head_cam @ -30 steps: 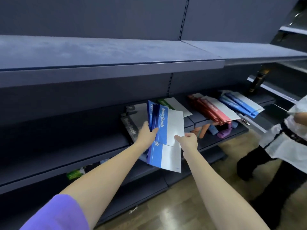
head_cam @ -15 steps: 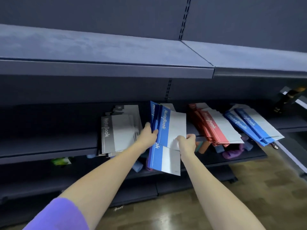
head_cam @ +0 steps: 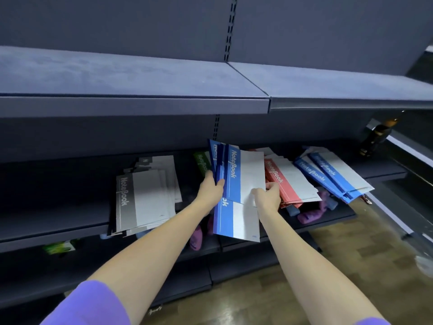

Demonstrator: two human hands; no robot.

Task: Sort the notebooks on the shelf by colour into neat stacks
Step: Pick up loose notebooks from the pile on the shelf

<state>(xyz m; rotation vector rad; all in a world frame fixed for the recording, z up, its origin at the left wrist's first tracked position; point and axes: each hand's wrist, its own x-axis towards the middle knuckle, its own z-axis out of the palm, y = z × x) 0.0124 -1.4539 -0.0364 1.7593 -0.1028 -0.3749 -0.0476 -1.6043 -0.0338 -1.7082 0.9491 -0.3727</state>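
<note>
Held bundle: the blue notebooks (head_cam: 236, 184) were lifted off the shelf (head_cam: 58, 221), tilted up on their lower edge, with the spines to the left and the long axis running away from the person.
Left hand: the left hand (head_cam: 209, 187) gripped the spine side of the bundle, the fingers curled behind it and the thumb on the front.
Right hand: the right hand (head_cam: 267, 195) pinched the white part of the front cover at its right edge, fingers together on the paper.
Loose copy: one blue notebook (head_cam: 236, 219) hung lower than the rest of the bundle, slipped down and not in line with the others; it looked held only at its top.
Key relation: the second blue pile (head_cam: 332, 177) lay to the right of the bundle, beyond the red pile (head_cam: 290, 184), so the right hand was the nearer one to it. I judge the bundle must travel right, over the red pile.
Other piles: the grey pile (head_cam: 145, 195) lay left of the bundle and hung over the shelf edge; a green notebook (head_cam: 202, 163) lay just behind the left hand.
Surface: the shelf was dark, flat and looked smooth, so the covers could slide.
Room: the upper shelf (head_cam: 140, 104) sat low above the bundle, so little height was free for lifting.
</note>
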